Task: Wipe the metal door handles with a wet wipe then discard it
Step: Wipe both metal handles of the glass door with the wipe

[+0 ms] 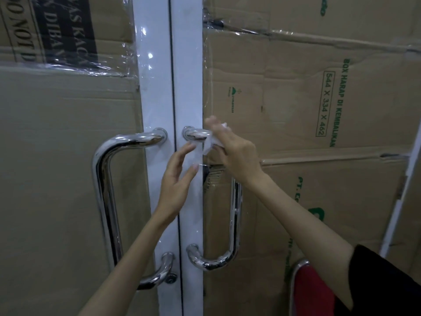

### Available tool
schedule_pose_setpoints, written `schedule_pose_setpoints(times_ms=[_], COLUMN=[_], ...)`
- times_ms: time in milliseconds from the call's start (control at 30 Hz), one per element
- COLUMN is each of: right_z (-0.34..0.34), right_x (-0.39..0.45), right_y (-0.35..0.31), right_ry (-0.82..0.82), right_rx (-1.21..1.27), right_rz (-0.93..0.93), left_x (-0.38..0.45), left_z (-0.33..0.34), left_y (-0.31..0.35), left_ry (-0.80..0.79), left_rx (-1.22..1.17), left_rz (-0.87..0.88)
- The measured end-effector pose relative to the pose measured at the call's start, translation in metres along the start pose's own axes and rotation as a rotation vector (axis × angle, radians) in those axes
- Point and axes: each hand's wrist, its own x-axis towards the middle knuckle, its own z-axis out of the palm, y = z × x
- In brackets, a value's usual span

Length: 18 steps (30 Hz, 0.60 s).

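Note:
Two shiny metal D-shaped handles are mounted on a white double door. The left handle (103, 179) hangs free and untouched. On the right handle (234, 224), my right hand (234, 153) presses a crumpled white wet wipe (210, 143) against the upper bend, near the top mount. My left hand (177, 179) hovers just below that mount with fingers apart, holding nothing, in front of the white door frame (189, 76).
Brown cardboard sheets (296, 99) under clear plastic film cover both door panels. A red chair back with a metal rim (309, 290) stands at the lower right, close to my right forearm.

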Motion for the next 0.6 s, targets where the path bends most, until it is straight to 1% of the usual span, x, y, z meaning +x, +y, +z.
schedule_pose_setpoints(times_ms=[100, 133, 167, 200, 233, 267, 300, 367, 400, 433, 467, 500, 533, 600], right_z=[0.010, 0.009, 0.006, 0.001, -0.001, -0.005, -0.008, -0.016, -0.021, -0.025, -0.028, -0.030, -0.028, -0.024], right_x=[0.008, 0.008, 0.006, 0.004, 0.001, 0.000, 0.000, 0.003, 0.005, 0.006, 0.005, 0.003, -0.001, -0.003], right_y=[0.001, 0.004, 0.006, 0.005, 0.005, 0.004, 0.004, 0.008, 0.011, 0.016, 0.019, 0.022, 0.025, 0.028], right_ry=[-0.010, 0.011, 0.040, 0.072, 0.089, 0.070, 0.032, -0.012, -0.069, -0.143, -0.203, -0.249, -0.278, -0.274], right_rx=[-0.182, -0.196, -0.166, -0.102, -0.001, 0.138, 0.329, 0.789, 0.979, 1.104, 1.180, 1.212, 1.202, 1.060], right_rz=[-0.265, -0.279, -0.216, -0.080, 0.121, 0.353, 0.597, 1.040, 1.223, 1.355, 1.435, 1.470, 1.473, 1.397], left_x=[-0.017, -0.018, -0.018, -0.017, -0.015, -0.012, -0.008, -0.003, -0.001, 0.000, 0.000, -0.001, -0.003, -0.006], left_z=[0.001, -0.001, -0.002, -0.004, -0.006, -0.007, -0.007, -0.003, 0.000, 0.003, 0.006, 0.009, 0.010, 0.011], left_y=[-0.013, -0.015, -0.016, -0.015, -0.014, -0.011, -0.008, -0.001, 0.003, 0.006, 0.009, 0.011, 0.012, 0.011], left_ry=[0.123, 0.135, 0.137, 0.130, 0.117, 0.099, 0.074, 0.004, -0.039, -0.082, -0.121, -0.153, -0.175, -0.193], left_rx=[-0.095, -0.099, -0.096, -0.084, -0.065, -0.045, -0.031, -0.010, -0.007, -0.012, -0.024, -0.035, -0.039, -0.032], left_rz=[-0.164, -0.190, -0.199, -0.199, -0.196, -0.193, -0.191, -0.199, -0.211, -0.227, -0.240, -0.251, -0.260, -0.264])
